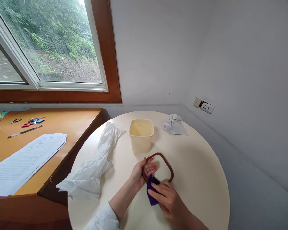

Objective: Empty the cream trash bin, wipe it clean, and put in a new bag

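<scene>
A brown square ring with rounded corners (pixel 167 165) lies on the round cream table (pixel 196 172). My left hand (pixel 140 172) grips the ring's near-left side, fingers curled round it. My right hand (pixel 169 199) presses a small purple cloth (pixel 151 193) against the same part of the ring, fingers closed over the cloth. A cream ribbed plastic bin (pixel 141 135) stands upright just beyond the ring, with nothing seen inside it.
A crumpled clear plastic bag (pixel 96 164) lies left of the bin. A knotted white bag (pixel 174 125) sits at the table's far edge. A wooden desk (pixel 69 123) at left holds papers (pixel 24 159), a ruler and small tools. A wall socket (pixel 207 107) is at right.
</scene>
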Demonstrator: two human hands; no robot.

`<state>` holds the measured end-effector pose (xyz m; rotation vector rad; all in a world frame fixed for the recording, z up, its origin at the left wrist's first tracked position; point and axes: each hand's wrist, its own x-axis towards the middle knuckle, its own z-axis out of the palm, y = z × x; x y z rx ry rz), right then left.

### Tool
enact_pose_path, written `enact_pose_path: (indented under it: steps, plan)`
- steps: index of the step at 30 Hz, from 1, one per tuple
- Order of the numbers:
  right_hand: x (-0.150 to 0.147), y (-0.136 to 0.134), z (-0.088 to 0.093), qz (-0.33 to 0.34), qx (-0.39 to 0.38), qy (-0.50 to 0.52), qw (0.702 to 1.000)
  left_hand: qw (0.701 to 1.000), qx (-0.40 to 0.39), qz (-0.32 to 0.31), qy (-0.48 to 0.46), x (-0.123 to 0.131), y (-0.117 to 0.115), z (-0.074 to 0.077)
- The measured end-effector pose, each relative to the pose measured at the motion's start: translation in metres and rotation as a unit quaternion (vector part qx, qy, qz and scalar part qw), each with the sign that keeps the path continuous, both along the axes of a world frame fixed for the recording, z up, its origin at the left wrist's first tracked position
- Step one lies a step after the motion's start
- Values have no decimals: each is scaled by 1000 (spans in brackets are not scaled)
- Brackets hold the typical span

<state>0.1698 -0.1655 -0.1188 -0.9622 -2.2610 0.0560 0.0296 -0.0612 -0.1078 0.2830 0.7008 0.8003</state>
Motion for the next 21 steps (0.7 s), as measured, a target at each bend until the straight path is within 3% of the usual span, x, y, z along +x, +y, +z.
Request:
enact_pose_path:
  steps: [7,15,21]
  plan:
    - [31,3,18,33,-7,-90,995,993,-58,-70,-78,-8,7,6]
    - [55,9,10,35,12,-127,991,979,-87,-147,-110,-27,11,14]
    - [51,4,-1,3,42,-93,995,998,-19,-59,-30,-15,5,11]
